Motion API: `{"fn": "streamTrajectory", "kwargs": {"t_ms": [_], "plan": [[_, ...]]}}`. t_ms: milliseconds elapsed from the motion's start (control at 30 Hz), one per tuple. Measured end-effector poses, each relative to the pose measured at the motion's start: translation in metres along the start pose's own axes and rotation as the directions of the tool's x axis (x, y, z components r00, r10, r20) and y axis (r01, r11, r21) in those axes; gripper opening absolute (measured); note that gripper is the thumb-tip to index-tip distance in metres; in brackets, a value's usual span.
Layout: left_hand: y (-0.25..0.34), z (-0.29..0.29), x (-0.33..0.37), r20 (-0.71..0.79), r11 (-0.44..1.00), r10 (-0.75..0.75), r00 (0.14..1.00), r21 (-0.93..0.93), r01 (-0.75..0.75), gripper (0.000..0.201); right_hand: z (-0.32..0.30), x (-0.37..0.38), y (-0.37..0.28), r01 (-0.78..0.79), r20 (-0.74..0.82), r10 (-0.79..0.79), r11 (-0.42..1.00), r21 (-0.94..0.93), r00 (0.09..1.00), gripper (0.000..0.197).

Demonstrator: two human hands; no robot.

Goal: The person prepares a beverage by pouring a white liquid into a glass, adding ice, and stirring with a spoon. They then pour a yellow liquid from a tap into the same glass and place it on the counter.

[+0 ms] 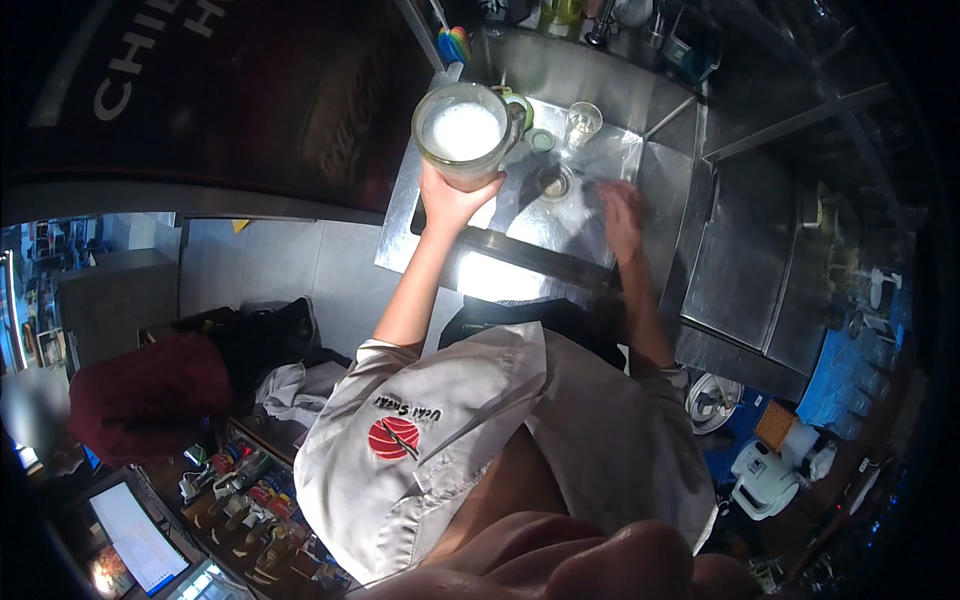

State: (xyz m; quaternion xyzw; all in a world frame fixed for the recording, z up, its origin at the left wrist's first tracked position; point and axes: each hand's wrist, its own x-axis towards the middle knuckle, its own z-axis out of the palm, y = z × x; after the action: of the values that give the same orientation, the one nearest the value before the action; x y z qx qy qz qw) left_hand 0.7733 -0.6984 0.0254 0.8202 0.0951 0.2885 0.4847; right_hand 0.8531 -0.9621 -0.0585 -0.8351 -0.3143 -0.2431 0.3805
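Observation:
My left hand is wrapped round a wide glass jug with a handle on its right side. White foam shows in the jug's mouth, held up over the left part of a steel sink. Over the sink's right side is my right hand, smeared by motion, so its fingers do not show clearly. A clear drinking glass stands at the back of the sink. Close to it lies a small pale green round piece, and a green round item is partly hidden behind the jug.
The drain is in the sink's middle. A multicoloured sponge-like item sits at the back left. To the right is a steel counter, with clear glasses on a blue surface beyond. A dark printed panel stands at left.

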Motion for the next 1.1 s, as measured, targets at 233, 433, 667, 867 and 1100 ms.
{"fn": "streamTrajectory", "kwargs": {"t_ms": [233,433,667,867,1100], "plan": [[0.006,0.001,-0.005,-0.007,0.998,0.001,1.0,-0.061,-0.001,0.073,-0.089,0.082,-0.048,-0.112,-0.222,0.143,0.983,0.145,0.965,0.011],[0.039,-0.009,-0.003,-0.033,0.996,0.036,0.999,-0.082,-0.039,0.071,0.007,-0.019,0.047,-0.093,0.177,0.099,0.995,-0.039,0.979,0.012],[0.063,-0.04,-0.009,-0.12,1.0,0.023,0.993,-0.008,-0.024,0.059,0.013,0.001,0.044,-0.208,0.103,0.219,0.972,-0.109,0.97,0.02],[0.083,-0.052,-0.029,-0.243,1.0,0.008,0.97,-0.016,-0.012,0.05,0.027,0.074,0.087,-0.348,0.077,0.353,0.935,-0.068,0.932,0.024],[0.092,-0.085,-0.095,-0.39,0.94,-0.108,0.915,0.26,0.222,0.065,0.125,0.067,0.187,-0.195,0.265,0.236,0.966,-0.17,0.935,0.027]]}}
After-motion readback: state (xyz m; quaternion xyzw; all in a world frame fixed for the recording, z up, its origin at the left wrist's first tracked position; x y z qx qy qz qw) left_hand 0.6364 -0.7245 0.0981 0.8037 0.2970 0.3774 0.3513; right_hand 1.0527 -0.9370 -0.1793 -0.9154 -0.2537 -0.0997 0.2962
